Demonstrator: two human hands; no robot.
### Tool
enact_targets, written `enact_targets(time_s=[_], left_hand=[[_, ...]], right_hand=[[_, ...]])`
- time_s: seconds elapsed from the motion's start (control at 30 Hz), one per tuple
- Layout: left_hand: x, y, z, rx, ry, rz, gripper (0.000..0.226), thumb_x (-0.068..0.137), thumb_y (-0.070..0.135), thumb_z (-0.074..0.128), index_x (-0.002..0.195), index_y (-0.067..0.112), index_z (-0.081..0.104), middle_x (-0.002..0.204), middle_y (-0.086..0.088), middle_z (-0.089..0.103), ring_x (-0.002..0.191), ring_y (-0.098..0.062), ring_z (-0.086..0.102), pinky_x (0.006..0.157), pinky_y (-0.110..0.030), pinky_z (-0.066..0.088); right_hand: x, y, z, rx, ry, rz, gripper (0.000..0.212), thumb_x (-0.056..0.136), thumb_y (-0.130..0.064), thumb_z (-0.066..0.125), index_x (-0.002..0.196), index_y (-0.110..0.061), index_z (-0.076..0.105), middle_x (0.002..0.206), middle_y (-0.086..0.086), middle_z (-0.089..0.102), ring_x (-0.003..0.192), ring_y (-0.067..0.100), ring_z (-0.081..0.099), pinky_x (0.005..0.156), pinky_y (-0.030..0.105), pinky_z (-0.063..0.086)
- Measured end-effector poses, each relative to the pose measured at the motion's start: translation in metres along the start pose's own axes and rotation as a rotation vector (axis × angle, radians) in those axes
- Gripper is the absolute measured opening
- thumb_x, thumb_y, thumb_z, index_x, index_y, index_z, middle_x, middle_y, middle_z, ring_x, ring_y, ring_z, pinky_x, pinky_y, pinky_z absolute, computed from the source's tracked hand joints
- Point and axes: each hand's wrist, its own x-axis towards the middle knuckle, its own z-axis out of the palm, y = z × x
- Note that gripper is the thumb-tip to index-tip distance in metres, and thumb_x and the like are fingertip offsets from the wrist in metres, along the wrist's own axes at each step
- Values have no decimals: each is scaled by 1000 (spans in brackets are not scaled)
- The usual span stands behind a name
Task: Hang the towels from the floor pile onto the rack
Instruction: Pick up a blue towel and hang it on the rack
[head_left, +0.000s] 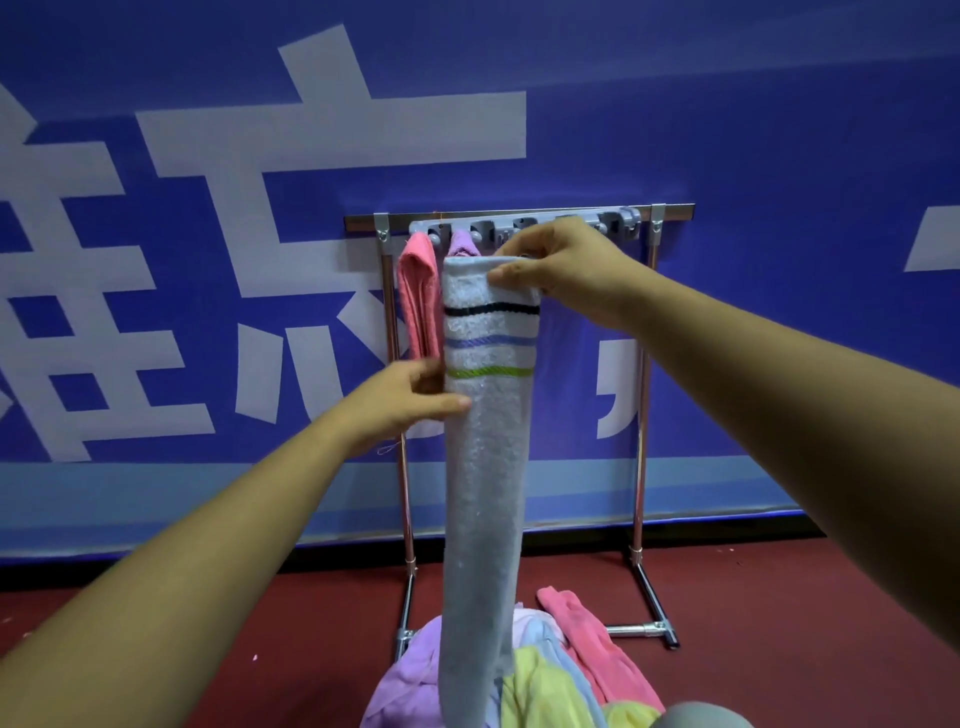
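Reviewer: towel status?

Analyst: Long white terry towel with black, blue and green stripes (488, 441) is held up in front of the metal-tube rack (657, 217), folded narrow. Its top hem is pinched by the right hand (566, 265), thumb in front, just below the grey plastic clip strip (488, 228). The left edge is pinched by the left hand (410, 400), near the green stripe. It is judged not yet hooked.

Reviewer: orientation?

Analyst: Long axis is near vertical, leaned slightly. The striped end is up at the strip and the plain end is down. The lower part passes in front of the pile of purple, yellow, blue and pink towels (540, 680) on the red floor (779, 597) and is cut off by the frame edge. Contact with the pile cannot be told.

Reviewer: failure modes?

Analyst: These are judged, not seen.
- The clip could be missed, since that part of the strip is hidden behind the right hand and the hem.
- A thick folded hem may not be seated fully, so slip-off under the towel's own weight is likely on release.
- The hung pink towel (418, 291) and purple towel (462, 247) are just beside the left edge and could be dragged off if snagged.
- The tail could be caught on the pile and tugged.
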Motion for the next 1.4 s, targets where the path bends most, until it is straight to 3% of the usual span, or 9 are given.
enact_targets(time_s=[0.4, 0.5, 0.6, 0.77, 0.87, 1.0, 1.07, 1.2, 1.4], left_hand=[[-15, -116, 57, -135, 54, -197, 20, 84, 12, 75, 104, 10, 75, 104, -4, 76, 100, -15, 71, 96, -32, 49], [-17, -109, 41, -364, 105, -173, 46, 68, 21, 85, 109, 6, 73, 109, -13, 74, 100, -18, 68, 89, -30, 51], [-16, -86, 15, -545, 109, -105, 75, 55, 35, 92, 117, 0, 68, 114, -18, 70, 100, -21, 67, 85, -25, 55], [-6, -28, -10, -541, 27, -57, 41, 75, 25, 78, 113, 10, 71, 102, -13, 73, 90, -22, 69, 78, -31, 57], [3, -4, -7, -494, -55, -49, 30, 80, 19, 71, 109, 14, 71, 96, -7, 72, 82, -17, 68, 72, -27, 56], [12, 18, 1, -439, -128, -81, 30, 81, 19, 67, 111, 19, 73, 105, -10, 71, 87, -21, 68, 77, -32, 55], [16, 22, 1, -437, -139, -80, 38, 81, 18, 68, 120, 19, 70, 114, -13, 69, 93, -23, 67, 83, -35, 54], [18, 21, -7, -423, -144, -87, 42, 83, 20, 68, 124, 15, 67, 115, -15, 69, 95, -23, 67, 80, -32, 56], [11, 2, -14, -310, -283, -218, 53, 59, 42, 90, 101, 11, 76, 96, -5, 74, 85, -16, 69, 72, -26, 56]], right_hand=[[5, 9, -14, -67, 280, 72, 18, 84, -17, 74, 85, 0, 72, 69, 2, 57, 59, 7, 48, 56, 20, 38], [-2, 35, -26, -146, 439, 213, 11, 81, -12, 69, 75, -3, 68, 62, 1, 46, 49, 6, 38, 42, 17, 30], [-9, 74, -31, -239, 503, 488, 19, 77, -9, 65, 66, -14, 50, 64, 4, 40, 61, 17, 37, 53, 27, 34], [-41, 111, 2, -464, -185, 1138, 24, 96, -19, 56, 76, -6, 52, 75, 10, 57, 61, 19, 51, 60, 28, 47], [-51, 111, 24, -335, -275, 874, 22, 95, -24, 62, 85, -4, 65, 77, 8, 63, 67, 19, 58, 69, 28, 53], [-44, 68, 41, 580, -355, 434, 49, 100, -43, 53, 125, -2, 62, 113, 15, 63, 104, 27, 57, 95, 35, 48], [-40, 49, 43, 626, -462, 350, 48, 104, -39, 44, 133, -3, 58, 127, 17, 64, 118, 31, 59, 107, 42, 42], [-32, 36, 42, 439, -437, 323, 30, 97, -29, 62, 105, -1, 69, 110, 22, 69, 105, 38, 65, 97, 49, 50], [-34, 29, 23, 472, -225, 336, 25, 96, -12, 62, 72, -8, 56, 65, 7, 59, 55, 15, 58, 55, 25, 49]])
